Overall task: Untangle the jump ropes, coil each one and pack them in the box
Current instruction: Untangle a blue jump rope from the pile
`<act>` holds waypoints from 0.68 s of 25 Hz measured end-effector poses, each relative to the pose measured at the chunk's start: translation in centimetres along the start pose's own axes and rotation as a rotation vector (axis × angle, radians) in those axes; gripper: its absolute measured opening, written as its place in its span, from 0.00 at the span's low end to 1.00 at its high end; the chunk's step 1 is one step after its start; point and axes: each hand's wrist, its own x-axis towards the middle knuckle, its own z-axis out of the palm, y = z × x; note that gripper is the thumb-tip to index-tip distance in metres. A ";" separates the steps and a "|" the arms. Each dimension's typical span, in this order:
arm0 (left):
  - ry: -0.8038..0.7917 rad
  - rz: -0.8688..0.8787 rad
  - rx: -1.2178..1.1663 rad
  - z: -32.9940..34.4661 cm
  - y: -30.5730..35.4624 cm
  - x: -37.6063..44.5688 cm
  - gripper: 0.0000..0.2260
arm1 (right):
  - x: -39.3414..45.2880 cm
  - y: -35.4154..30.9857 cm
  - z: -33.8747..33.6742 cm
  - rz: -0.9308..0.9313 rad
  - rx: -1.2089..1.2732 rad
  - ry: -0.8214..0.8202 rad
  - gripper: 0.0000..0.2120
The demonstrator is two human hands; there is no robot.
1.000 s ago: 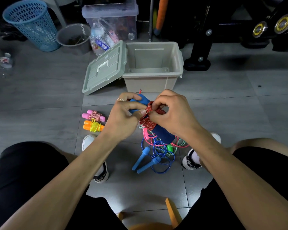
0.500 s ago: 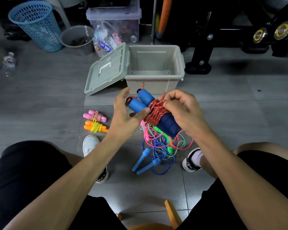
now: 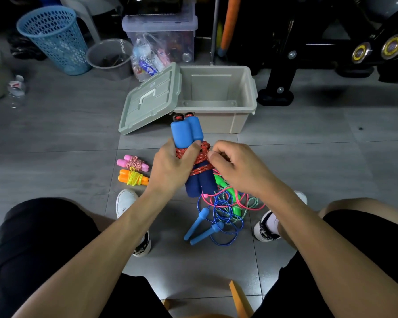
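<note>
Beige rectangular plastic box [image 3: 244, 111], open, sits on the grey tiled floor straight ahead of me; nothing visible inside it. Its grey-green lid [image 3: 147, 99] leans tilted against the box's left wall, handle side up.

Between me and the box: my left hand [image 3: 170, 166] grips the blue foam-handled jump rope bundle [image 3: 189, 134], fingers curled round the two handles held side by side, upright, tops level with the box's front wall. Red speckled cord [image 3: 199, 160] is wound round the middle of the handles. My right hand [image 3: 237, 168], just right of the bundle, pinches that cord at the fingertips.

Nearer me than the box, below my hands: a tangled heap of loose ropes [image 3: 225, 207] on the floor between my shoes — blue cord with slim blue handles, pink cord, green handles.

Left of that heap, nearer than the lid: a coiled pink-handled rope [image 3: 132, 162], and touching it on my side, a coiled orange-handled rope with yellow cord [image 3: 133, 177].
</note>
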 end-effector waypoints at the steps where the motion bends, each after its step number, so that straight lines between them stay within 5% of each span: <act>1: 0.062 0.035 0.064 0.2 -0.2 0.0 0.13 | 0.0 0.0 0.1 0.001 -0.026 -0.034 0.11; 6: 0.106 -0.011 0.054 0.7 -1.8 1.9 0.11 | 0.4 0.4 0.7 -0.045 -0.086 -0.108 0.12; 12: -0.192 -0.647 -0.574 2.0 -3.9 3.3 0.13 | 1.6 4.3 2.5 0.198 -0.054 -0.094 0.12; 14: -0.282 -0.721 -0.635 2.2 -5.3 4.1 0.14 | 2.6 5.6 3.2 0.262 -0.030 -0.115 0.11; 17: -0.204 -0.772 -0.584 2.7 -8.9 5.7 0.13 | 4.2 7.5 3.9 0.354 -0.050 -0.157 0.11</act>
